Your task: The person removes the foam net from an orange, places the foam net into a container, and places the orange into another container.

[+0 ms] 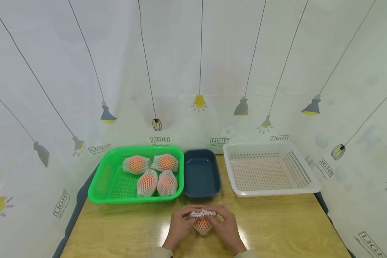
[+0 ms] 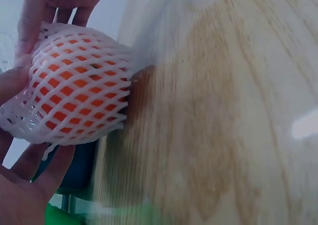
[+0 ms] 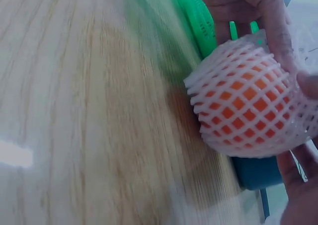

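A round orange-red fruit (image 3: 248, 103) sits inside a white foam fruit net (image 2: 82, 83), close over the wooden table in front of me. The net's far edge is bunched into a thick rim in the head view. My left hand (image 1: 181, 223) pinches this rim from the left, thumb on the near side and fingers beyond it. From the right, my right hand (image 1: 225, 226) grips the same rim in a mirrored hold. Both wrist views show the fruit's orange-red skin through the diamond mesh.
Behind my hands stands a dark blue tray (image 1: 202, 193). To its left a green basket (image 1: 100, 179) holds several netted fruits (image 1: 146, 183). A white perforated basket (image 1: 261, 175) stands at the right. The wooden table (image 1: 277, 229) runs back to a patterned cloth wall.
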`<state>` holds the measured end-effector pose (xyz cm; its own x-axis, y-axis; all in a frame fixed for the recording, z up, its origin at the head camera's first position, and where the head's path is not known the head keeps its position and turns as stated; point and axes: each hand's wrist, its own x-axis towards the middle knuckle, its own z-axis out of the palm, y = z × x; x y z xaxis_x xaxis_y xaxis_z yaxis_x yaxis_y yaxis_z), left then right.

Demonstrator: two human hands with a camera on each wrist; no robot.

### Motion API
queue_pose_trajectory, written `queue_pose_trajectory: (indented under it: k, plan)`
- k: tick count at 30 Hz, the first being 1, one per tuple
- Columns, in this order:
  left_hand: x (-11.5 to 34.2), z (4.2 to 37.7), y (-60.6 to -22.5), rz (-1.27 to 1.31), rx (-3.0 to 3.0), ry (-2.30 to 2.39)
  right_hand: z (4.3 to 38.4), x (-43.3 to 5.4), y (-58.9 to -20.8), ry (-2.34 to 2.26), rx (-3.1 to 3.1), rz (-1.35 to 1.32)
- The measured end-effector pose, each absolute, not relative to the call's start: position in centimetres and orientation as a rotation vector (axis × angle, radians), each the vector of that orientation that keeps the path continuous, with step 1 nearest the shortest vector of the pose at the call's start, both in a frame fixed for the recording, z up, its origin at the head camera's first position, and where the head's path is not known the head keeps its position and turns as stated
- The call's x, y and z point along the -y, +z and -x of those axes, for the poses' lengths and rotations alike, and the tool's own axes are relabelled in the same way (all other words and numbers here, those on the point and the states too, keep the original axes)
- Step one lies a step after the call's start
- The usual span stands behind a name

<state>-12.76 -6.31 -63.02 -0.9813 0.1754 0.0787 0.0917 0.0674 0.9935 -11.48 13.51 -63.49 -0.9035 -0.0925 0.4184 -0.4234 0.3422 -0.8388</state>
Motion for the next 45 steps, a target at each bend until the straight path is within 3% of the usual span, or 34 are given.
queue_pose_trajectory:
  k: [8,29,45]
  plan:
    - [7.1,12.5,-63.9,-0.423,-2.328,1.903,10.9,-14.4,-64.0,1.658,2.516,-0.61]
    - [7.6,12.1,-63.7,-0.342,-2.362,1.858,11.0,-13.5,-63.4,1.62,2.335,-0.524]
    - [7.0,12.8,-63.2,-0.428,-2.432,2.0,11.5,-13.2,-62.6,1.655,2.278,-0.499]
